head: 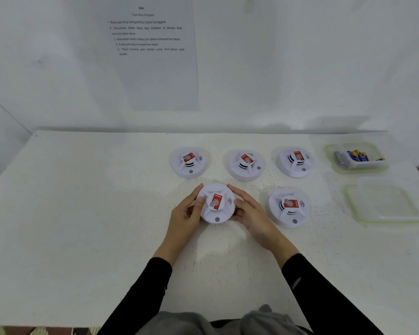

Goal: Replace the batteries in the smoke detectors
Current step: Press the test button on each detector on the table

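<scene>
Setup: five white smoke detectors lie face-up on the desk (82,213), three in a back row and two in front, spaced apart, probably so that each can be taken up alone.
Unit in hand: front-left smoke detector (215,203), near the desk's middle, straight in front of the person, red label up.
Left hand (186,211): grips the left rim, with the thumb laid on the top face and the fingers round the far edge. Judged to be a hold for turning or lifting.
Right hand (249,211): the fingers lie nearly straight along the right rim and press inward without closing round it, likely bracing the body against the left hand.
Waiting units: back-left smoke detector (189,162), back-middle smoke detector (246,164), back-right smoke detector (295,160), front-right smoke detector (288,206). None is touched.
Supplies: a clear tub (334,163) at far right holds batteries (356,155), within the right hand's reach.
Second tub (385,204): nearer and just below the first. Nothing shows inside it, so it is presumably meant for spent cells.
Wall: a printed instruction sheet (150,44) hangs at eye level above the row.
Stage: judged the very start. No cover is off and no compartment shows.
Next need: flip the unit or twist its base to reach the cells.
</scene>
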`<action>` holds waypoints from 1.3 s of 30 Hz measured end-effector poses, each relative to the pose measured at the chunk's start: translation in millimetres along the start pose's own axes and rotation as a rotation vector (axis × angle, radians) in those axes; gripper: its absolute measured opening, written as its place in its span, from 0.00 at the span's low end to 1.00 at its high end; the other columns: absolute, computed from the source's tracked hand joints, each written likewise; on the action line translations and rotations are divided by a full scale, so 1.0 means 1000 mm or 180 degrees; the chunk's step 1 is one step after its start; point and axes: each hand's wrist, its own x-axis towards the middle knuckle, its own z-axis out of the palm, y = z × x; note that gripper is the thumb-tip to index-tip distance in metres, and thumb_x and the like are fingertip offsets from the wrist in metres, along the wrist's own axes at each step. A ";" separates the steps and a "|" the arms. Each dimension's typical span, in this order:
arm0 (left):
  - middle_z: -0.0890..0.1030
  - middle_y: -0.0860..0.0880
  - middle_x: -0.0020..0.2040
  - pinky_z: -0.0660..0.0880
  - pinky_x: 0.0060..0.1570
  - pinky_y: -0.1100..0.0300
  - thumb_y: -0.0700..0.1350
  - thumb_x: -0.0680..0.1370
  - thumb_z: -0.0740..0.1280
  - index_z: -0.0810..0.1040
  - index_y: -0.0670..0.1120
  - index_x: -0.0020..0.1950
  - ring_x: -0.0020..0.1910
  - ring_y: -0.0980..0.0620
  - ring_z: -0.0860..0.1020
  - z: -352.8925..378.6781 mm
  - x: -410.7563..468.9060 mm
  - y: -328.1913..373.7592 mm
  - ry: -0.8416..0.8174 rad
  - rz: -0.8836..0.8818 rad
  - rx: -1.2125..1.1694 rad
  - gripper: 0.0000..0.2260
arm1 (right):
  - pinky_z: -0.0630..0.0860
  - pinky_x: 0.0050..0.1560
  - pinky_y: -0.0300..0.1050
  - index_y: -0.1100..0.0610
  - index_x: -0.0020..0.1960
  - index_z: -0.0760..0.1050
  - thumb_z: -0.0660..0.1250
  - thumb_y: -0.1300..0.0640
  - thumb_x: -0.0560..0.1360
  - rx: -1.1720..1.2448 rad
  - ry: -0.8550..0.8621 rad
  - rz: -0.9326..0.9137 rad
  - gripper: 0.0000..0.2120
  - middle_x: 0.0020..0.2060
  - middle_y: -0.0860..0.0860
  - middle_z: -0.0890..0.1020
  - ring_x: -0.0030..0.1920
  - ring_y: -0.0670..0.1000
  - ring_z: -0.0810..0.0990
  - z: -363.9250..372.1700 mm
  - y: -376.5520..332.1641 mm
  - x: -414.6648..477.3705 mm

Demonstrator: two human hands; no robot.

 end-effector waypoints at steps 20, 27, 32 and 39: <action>0.80 0.65 0.57 0.74 0.51 0.72 0.49 0.83 0.63 0.75 0.53 0.70 0.57 0.69 0.78 -0.001 0.000 0.003 -0.0006 -0.0022 0.0020 0.16 | 0.79 0.56 0.52 0.52 0.69 0.71 0.54 0.61 0.83 0.0022 0.0011 -0.0026 0.17 0.60 0.51 0.81 0.58 0.54 0.81 -0.001 0.002 0.002; 0.80 0.65 0.57 0.76 0.52 0.70 0.48 0.82 0.63 0.75 0.52 0.71 0.57 0.69 0.78 -0.001 0.000 0.001 -0.0009 -0.0010 0.0081 0.16 | 0.79 0.56 0.51 0.50 0.68 0.72 0.55 0.60 0.83 -0.0041 0.0019 -0.0058 0.17 0.61 0.51 0.80 0.59 0.53 0.81 -0.001 0.003 0.002; 0.80 0.65 0.57 0.76 0.51 0.71 0.48 0.82 0.63 0.75 0.52 0.71 0.56 0.68 0.78 -0.001 0.000 0.002 -0.0027 0.0008 0.0071 0.16 | 0.79 0.55 0.50 0.50 0.68 0.72 0.55 0.60 0.83 -0.0037 0.0022 -0.0062 0.17 0.61 0.50 0.80 0.59 0.53 0.81 -0.001 0.003 0.001; 0.80 0.65 0.57 0.75 0.51 0.71 0.48 0.82 0.63 0.74 0.51 0.72 0.57 0.69 0.78 -0.001 0.001 -0.001 -0.0019 -0.0002 0.0073 0.17 | 0.79 0.55 0.50 0.50 0.69 0.71 0.55 0.60 0.83 -0.0071 0.0029 -0.0056 0.17 0.62 0.50 0.80 0.59 0.53 0.81 -0.001 0.003 0.001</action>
